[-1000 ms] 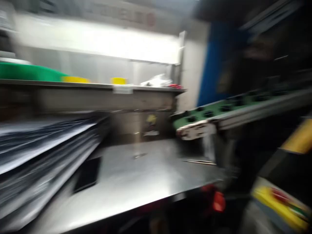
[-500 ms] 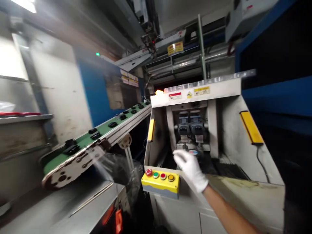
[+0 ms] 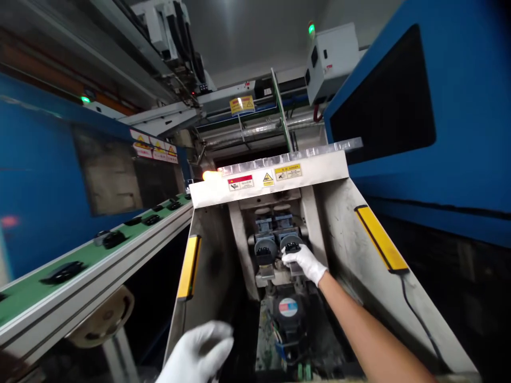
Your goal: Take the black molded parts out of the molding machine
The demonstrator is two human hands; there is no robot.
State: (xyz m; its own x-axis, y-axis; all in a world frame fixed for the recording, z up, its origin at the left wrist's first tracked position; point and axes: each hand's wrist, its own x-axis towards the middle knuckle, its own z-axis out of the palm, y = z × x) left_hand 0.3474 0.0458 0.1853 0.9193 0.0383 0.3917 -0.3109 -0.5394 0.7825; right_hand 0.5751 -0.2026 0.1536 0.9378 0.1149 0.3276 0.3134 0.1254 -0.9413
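**Gloved hand at the right fixture inside the machine bay**

At the bottom of the frame, left of centre, the left hand [image 3: 197,354] in a white glove rests at the near edge of the grey machine housing [image 3: 339,223]. Its fingers are loosely spread and hold nothing; it seems to steady the body while the other arm goes deep.

In the middle of the frame, the right hand [image 3: 304,260], also gloved, reaches into the bay. Its fingers close on the small black part [image 3: 293,246] that sits on the right fixture [image 3: 290,250], beside the left fixture [image 3: 265,251]. The grip is from the side, probably because the space above is narrow.

Below them sits a black motor [image 3: 288,308]. Yellow strips [image 3: 381,239] guard both sides of the opening. At the left, a green conveyor [image 3: 91,255] carries similar black parts.
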